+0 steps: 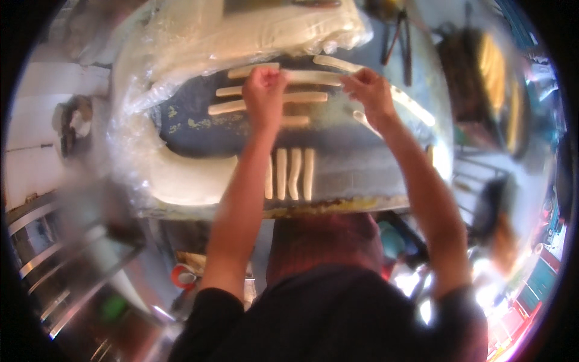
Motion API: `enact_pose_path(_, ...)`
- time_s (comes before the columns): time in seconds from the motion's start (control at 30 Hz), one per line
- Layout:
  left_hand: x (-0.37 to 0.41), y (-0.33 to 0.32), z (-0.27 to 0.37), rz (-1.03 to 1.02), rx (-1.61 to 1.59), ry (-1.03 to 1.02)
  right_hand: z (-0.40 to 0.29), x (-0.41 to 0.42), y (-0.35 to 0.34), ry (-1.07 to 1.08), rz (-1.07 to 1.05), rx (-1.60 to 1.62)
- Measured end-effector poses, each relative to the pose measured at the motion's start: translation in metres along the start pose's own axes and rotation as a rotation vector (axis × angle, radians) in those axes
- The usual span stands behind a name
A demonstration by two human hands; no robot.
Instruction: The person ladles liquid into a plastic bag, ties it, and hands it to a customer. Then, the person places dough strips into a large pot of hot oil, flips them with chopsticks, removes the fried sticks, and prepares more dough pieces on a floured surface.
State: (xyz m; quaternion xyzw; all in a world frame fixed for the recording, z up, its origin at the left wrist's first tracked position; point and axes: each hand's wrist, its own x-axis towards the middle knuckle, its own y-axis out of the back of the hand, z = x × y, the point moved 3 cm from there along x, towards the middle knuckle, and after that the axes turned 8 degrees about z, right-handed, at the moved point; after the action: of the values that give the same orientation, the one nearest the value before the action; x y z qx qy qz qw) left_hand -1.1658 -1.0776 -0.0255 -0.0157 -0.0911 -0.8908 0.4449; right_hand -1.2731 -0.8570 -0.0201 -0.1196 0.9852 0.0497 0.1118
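Observation:
A pale dough strip [314, 78] is stretched level between my two hands above the dark tabletop [348, 167]. My left hand [266, 88] pinches its left end, and the fingertips of my right hand [368, 90] are at its right end. Under and beside my left hand lie more strips, such as a long dough strip [305, 97], partly covered by the hand. Near my right wrist rests a short dough strip [364, 122]. Several cut dough strips [295, 174] stand side by side near the front edge, next to a long dough slab [194, 178].
Clear plastic film [131, 135] runs along the left, and a large plastic-wrapped dough mass [271, 31] lies at the back. Dark tongs [400, 43] rest at the back right. Beyond the right edge, a dark rack [466, 77] holds golden-brown pieces [491, 74], blurred.

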Motion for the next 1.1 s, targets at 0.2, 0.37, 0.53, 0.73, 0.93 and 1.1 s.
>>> enact_pose_path(0.2,0.014,-0.002,-0.026,0.019,0.493,-0.401,0.024,0.026,-0.009,-0.016,0.048,-0.103)
enact_pose_path(0.37,-0.004,-0.01,-0.016,0.024,0.671,-0.786,0.023,0.025,-0.013,-0.025,0.059,-0.259)
enact_pose_path(0.53,-0.035,-0.022,0.014,-0.403,0.697,-0.811,0.018,0.029,-0.009,-0.195,-0.011,-0.393)
enact_pose_path(0.73,-0.038,-0.026,0.015,-0.439,0.693,-0.777,0.026,0.031,-0.017,-0.029,0.031,-0.415)
enact_pose_path(0.93,-0.036,-0.028,0.008,-0.51,0.781,-0.824,0.024,0.022,-0.025,0.096,0.167,-0.221)
enact_pose_path(1.1,-0.037,-0.029,0.011,-0.48,0.699,-0.742,0.002,-0.009,0.017,-0.007,0.226,0.356)
